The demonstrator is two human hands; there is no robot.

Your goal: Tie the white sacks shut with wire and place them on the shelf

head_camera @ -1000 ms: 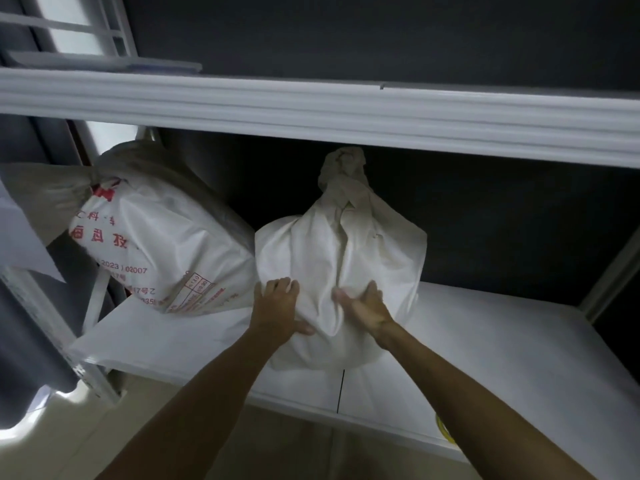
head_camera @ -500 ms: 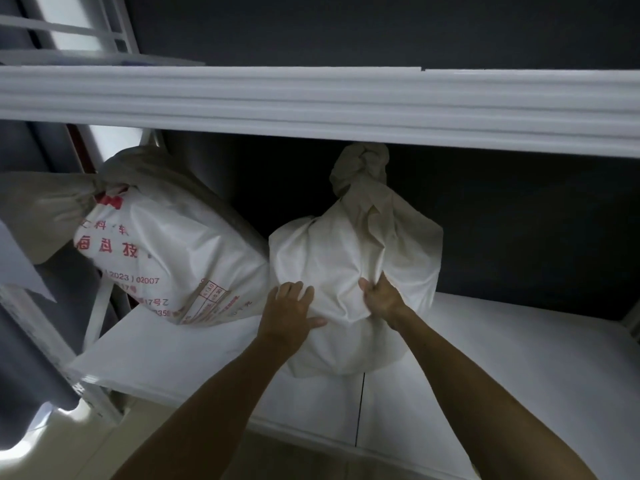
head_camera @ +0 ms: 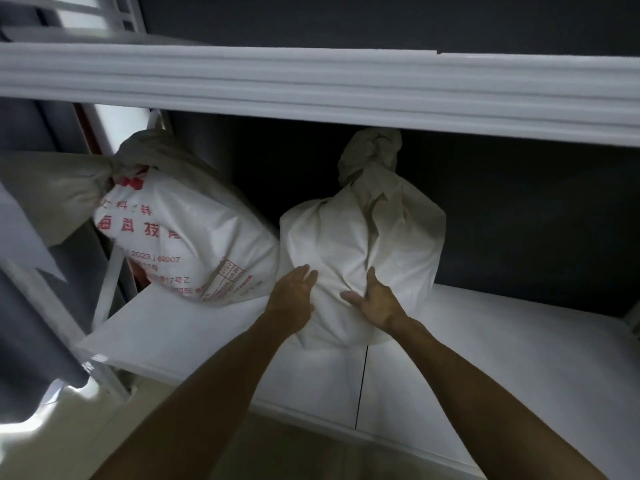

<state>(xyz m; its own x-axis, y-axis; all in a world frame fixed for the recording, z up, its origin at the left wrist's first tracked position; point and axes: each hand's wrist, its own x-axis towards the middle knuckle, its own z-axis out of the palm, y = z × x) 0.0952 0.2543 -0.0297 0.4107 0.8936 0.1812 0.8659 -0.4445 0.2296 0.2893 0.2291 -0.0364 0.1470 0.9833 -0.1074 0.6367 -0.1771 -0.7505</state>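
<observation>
OK, plain white sack [head_camera: 363, 237] is sitting upright on the lower shelf board [head_camera: 502, 341], tied neck [head_camera: 370, 154] poking up just under the upper shelf rail [head_camera: 311, 84]. L hand [head_camera: 294, 297] is pressing flat on the sack's lower front, fingers straight, not gripping. R hand [head_camera: 375, 303] is lying just beside it on the same face, palm on cloth, thumb spread toward L hand, no pinch visible. Left of L hand, printed sack [head_camera: 180, 237] w/ red text is leaning tilted, touching the plain one. Behind both, dark wall [head_camera: 519, 220] is showing.
</observation>
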